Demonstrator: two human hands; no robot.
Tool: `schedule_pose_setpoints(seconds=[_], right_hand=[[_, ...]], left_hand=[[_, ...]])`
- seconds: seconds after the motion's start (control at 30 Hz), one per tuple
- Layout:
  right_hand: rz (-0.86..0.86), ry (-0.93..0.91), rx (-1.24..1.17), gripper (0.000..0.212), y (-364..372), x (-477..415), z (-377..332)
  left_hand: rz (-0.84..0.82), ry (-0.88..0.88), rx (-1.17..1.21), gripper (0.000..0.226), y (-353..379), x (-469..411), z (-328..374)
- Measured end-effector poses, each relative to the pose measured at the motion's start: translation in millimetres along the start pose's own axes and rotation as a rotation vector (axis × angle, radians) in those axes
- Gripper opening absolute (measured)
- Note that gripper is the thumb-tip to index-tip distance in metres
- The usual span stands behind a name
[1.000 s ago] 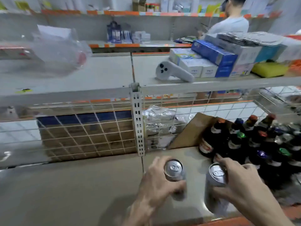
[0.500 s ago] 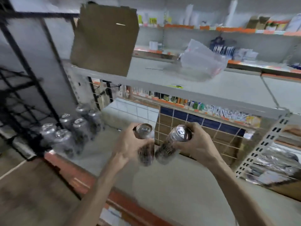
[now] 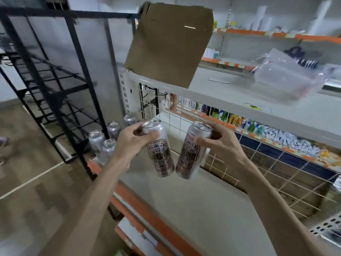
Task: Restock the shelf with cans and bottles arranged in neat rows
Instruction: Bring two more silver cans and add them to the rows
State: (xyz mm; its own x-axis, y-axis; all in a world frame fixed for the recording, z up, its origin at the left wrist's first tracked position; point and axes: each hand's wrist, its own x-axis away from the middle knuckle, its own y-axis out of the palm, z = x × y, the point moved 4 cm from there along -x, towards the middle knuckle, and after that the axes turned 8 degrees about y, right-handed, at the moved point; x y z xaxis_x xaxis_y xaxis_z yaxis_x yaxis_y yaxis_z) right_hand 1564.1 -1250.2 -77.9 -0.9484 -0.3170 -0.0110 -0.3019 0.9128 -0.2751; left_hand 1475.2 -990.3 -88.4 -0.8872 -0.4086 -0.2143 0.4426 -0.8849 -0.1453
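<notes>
My left hand [image 3: 133,143] grips a tall silver can [image 3: 159,150] with a dark patterned label, held in the air above the grey shelf [image 3: 203,204]. My right hand [image 3: 219,145] grips a second can [image 3: 193,152] of the same kind just to its right. Both cans tilt slightly and their lower ends nearly touch. Several silver cans [image 3: 108,137] stand in a group at the shelf's far left end, beside the black frame.
A black metal rack [image 3: 60,71] stands left of the shelf. A cardboard box [image 3: 168,45] and a clear plastic bag [image 3: 287,76] lie on the upper shelf. A wire mesh back panel [image 3: 267,174] runs behind the shelf. Orange shelf edge [image 3: 147,209] faces me.
The view swung left from the bottles to the shelf's left end. Both hands carried their cans along, now raised higher and closer to the standing group of cans.
</notes>
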Motion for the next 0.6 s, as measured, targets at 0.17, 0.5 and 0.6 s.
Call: schedule_pose_setpoints(seconds=[0.17,0.5,0.6], right_hand=[[-0.061,0.004,-0.023,0.051,29,-26,-2],[-0.146,-0.019,0.070,0.040,85,-64,2],[-0.135,0.005,0.074,0.041,96,-76,17]], left_hand=[[0.041,-0.014,-0.001,0.044,-17,-15,-6],[-0.035,-0.004,-0.128,0.075,-22,-34,-46],[-0.057,-0.016,-0.187,0.068,-27,-41,-63]])
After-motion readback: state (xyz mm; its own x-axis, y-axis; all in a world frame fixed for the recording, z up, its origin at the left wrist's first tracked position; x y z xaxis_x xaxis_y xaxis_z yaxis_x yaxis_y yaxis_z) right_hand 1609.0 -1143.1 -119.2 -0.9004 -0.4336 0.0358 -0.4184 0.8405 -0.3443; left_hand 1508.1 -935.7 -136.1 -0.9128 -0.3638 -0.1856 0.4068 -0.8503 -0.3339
